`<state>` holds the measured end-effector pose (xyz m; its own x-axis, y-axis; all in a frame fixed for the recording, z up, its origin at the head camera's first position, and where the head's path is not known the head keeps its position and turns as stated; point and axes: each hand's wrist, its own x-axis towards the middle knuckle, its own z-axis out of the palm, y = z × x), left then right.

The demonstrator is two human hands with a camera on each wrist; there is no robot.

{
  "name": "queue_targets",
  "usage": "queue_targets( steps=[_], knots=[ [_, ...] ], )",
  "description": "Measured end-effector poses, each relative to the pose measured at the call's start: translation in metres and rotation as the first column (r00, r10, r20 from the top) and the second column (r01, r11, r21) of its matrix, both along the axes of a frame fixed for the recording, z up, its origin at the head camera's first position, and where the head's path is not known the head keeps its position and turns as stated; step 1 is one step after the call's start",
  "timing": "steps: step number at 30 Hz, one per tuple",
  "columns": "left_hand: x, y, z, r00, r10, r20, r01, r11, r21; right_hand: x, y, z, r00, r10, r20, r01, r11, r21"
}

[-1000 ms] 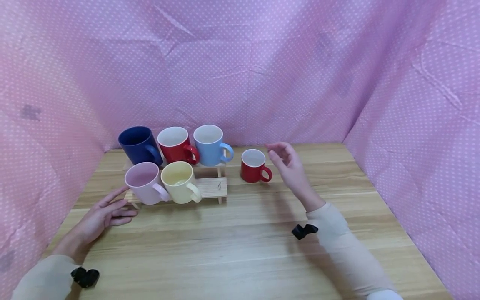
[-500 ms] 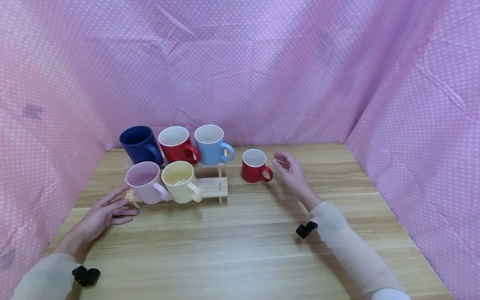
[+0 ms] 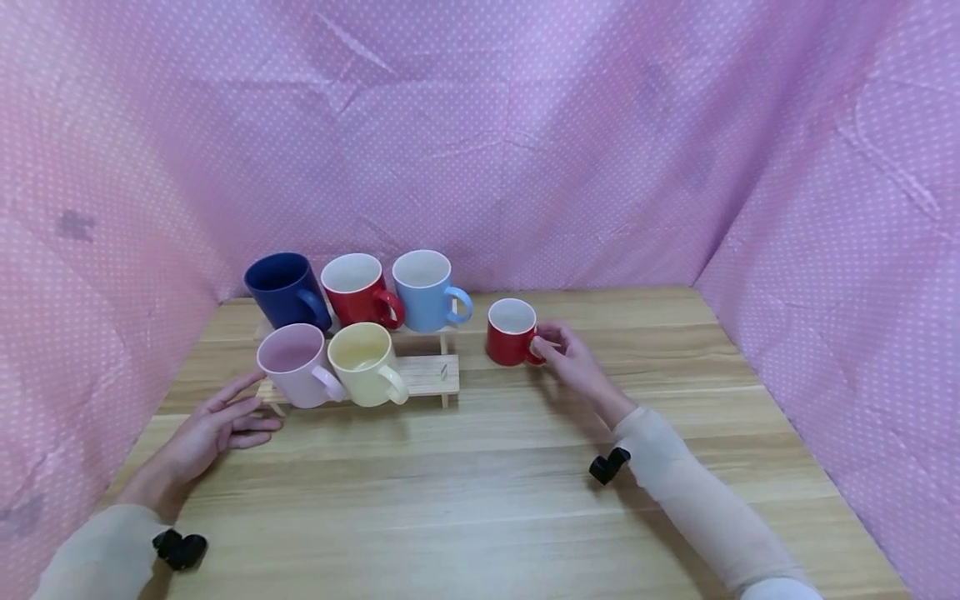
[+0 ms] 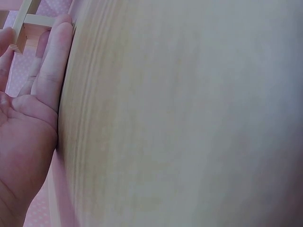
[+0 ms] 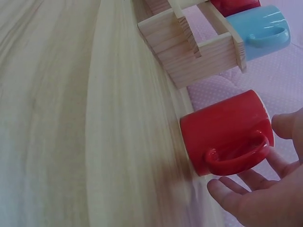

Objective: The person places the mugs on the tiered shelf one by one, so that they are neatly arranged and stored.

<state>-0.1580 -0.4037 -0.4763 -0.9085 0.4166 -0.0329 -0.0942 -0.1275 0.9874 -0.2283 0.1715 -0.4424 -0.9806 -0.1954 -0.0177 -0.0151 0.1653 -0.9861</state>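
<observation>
A red mug (image 3: 507, 343) with a white inside stands upright on the table, right of a two-tier wooden rack (image 3: 427, 375). My right hand (image 3: 573, 367) is at its handle. In the right wrist view, the thumb is near the rim and the loosely bent fingers (image 5: 227, 194) lie beside and below the handle, not closed round it. My left hand (image 3: 206, 433) rests on the table at the rack's left end, fingers extended. In the left wrist view, its fingers (image 4: 54, 66) lie beside the rack's leg (image 4: 21, 28); whether they press it I cannot tell.
On the rack's upper tier stand a dark blue mug (image 3: 281, 292), another red mug (image 3: 356, 300) and a light blue mug (image 3: 422, 296). The lower tier bears a pink mug (image 3: 292, 371) and a yellow mug (image 3: 362, 367). Pink dotted cloth (image 3: 480, 150) hangs behind and at the sides.
My right hand has come down and leftward from beside the red mug to its handle. The left hand and the mugs have stayed in place; the view has shifted slightly.
</observation>
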Motion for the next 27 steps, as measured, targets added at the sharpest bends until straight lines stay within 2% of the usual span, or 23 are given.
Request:
queue_targets(
  steps=[5, 10, 18, 27],
  knots=[
    [-0.001, 0.005, -0.005, 1.000, -0.006, 0.012, 0.006, 1.000, 0.011, -0.001, 0.003, -0.001, 0.996, 0.004, 0.086, 0.001, 0.998, -0.056],
    [-0.001, 0.004, -0.005, 1.000, -0.005, -0.004, 0.005, 1.000, 0.009, -0.003, 0.000, -0.004, 0.987, 0.002, 0.158, 0.004, 0.999, -0.041],
    [0.001, -0.003, -0.001, 1.000, -0.018, -0.025, 0.018, 1.000, -0.003, -0.005, -0.008, -0.008, 0.980, 0.002, 0.201, 0.009, 0.998, -0.054],
    [0.004, -0.002, 0.000, 1.000, -0.008, 0.004, 0.008, 1.000, -0.006, -0.005, -0.010, -0.006, 0.976, 0.004, 0.217, 0.010, 0.998, -0.065]
  ],
)
